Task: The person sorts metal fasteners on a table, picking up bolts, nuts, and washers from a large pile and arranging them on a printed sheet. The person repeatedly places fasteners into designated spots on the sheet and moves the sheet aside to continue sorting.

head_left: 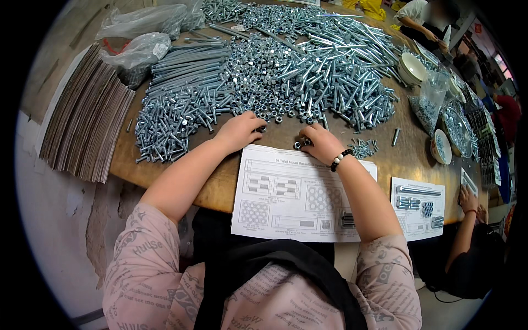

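Note:
My left hand (237, 133) rests at the near edge of a heap of silver hex nuts (258, 74). Its fingers are curled in around nuts (261, 129), partly hidden by the fingertips. To the right, my right hand (323, 144), with a beaded bracelet on the wrist, is closed about a few nuts (298, 145) at its thumb side. Just below both hands lies a printed sheet (286, 220) with outline drawings of bolts and nuts. A small cluster of bolts (347, 219) sits on it, partly behind my right forearm.
Short bolts (173, 118) and long bolts (352, 71) flank the nuts. Small screws (364, 147) lie right of my hand. A cardboard stack (82, 115) stands left. A second sheet (410, 220) holds sorted hardware. Bowls (412, 69) and a co-worker's hand (468, 199) are at right.

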The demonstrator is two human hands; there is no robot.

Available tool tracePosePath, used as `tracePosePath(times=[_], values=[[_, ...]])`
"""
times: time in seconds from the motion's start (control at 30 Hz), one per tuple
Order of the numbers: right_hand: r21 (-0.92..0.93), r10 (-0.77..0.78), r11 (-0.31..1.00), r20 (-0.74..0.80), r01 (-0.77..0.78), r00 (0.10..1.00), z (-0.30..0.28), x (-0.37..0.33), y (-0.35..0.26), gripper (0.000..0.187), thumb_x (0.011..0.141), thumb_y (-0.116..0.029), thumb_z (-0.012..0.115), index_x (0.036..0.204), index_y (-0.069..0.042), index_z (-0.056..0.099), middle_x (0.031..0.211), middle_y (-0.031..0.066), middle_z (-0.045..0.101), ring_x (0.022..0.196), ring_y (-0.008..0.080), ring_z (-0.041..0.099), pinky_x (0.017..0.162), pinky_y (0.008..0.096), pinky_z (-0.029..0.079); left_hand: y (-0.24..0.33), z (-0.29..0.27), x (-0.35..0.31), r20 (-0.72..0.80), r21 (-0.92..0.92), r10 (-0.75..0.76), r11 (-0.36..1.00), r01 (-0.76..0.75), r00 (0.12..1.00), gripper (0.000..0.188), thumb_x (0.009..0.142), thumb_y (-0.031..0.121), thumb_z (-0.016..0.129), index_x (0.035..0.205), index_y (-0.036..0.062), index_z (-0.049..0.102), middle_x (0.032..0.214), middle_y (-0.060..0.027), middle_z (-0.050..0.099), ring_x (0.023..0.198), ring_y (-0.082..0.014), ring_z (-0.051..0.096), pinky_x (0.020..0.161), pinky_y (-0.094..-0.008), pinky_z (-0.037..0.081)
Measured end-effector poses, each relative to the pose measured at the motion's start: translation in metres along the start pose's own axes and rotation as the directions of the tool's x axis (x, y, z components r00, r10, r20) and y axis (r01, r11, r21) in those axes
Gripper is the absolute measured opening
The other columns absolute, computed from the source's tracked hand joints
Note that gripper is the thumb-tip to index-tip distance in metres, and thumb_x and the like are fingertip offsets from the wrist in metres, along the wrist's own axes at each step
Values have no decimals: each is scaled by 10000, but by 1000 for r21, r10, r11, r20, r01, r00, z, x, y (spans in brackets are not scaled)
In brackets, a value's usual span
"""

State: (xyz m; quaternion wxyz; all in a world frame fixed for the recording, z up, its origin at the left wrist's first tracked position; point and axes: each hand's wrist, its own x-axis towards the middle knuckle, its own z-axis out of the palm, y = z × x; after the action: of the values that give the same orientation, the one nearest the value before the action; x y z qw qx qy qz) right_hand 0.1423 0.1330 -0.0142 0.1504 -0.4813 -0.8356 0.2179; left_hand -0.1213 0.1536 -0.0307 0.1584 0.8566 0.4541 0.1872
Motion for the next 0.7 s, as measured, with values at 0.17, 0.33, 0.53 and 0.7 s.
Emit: tracePosePath(times=[0.17, 0.33, 0.53, 0.7], values=[[21, -42, 999, 57, 40, 998, 3, 11, 8, 145, 786, -173, 620, 907, -93, 630, 918, 106, 559, 880, 296, 556, 765, 357, 457, 5, -2, 0, 62, 67, -20, 998, 16, 998, 257, 761, 144, 649, 1009, 102, 597, 954, -96, 537, 873, -288, 560, 756, -367, 460], [0, -36, 999, 2, 36, 999, 7, 12, 2, 191, 785, -160, 616, 973, -133, 630, 951, 109, 557, 876, 294, 563, 780, 366, 459, 4, 0, 0, 55, 111, -59, 992, 53, 997, 237, 761, 149, 647, 985, 93, 597, 932, -99, 538, 884, -289, 553, 769, -371, 454], [-123, -72, 989, 118, 86, 990, 7, 8, -3, 187, 777, -149, 616, 964, -133, 616, 951, 108, 538, 859, 303, 561, 768, 387, 462, 31, -9, 1, -71, 55, -168, 984, 172, 983, 199, 766, 129, 629, 955, 72, 604, 915, -109, 550, 887, -291, 550, 763, -367, 449], [47, -51, 997, -97, 56, 994, -22, -41, -4, 112, 766, -141, 621, 846, -64, 615, 826, 104, 555, 827, 299, 555, 722, 366, 451, 93, -2, -13, -44, -221, -8, 975, -2, 999, 206, 756, 140, 623, 935, 41, 599, 904, -114, 556, 873, -286, 546, 761, -359, 447]])
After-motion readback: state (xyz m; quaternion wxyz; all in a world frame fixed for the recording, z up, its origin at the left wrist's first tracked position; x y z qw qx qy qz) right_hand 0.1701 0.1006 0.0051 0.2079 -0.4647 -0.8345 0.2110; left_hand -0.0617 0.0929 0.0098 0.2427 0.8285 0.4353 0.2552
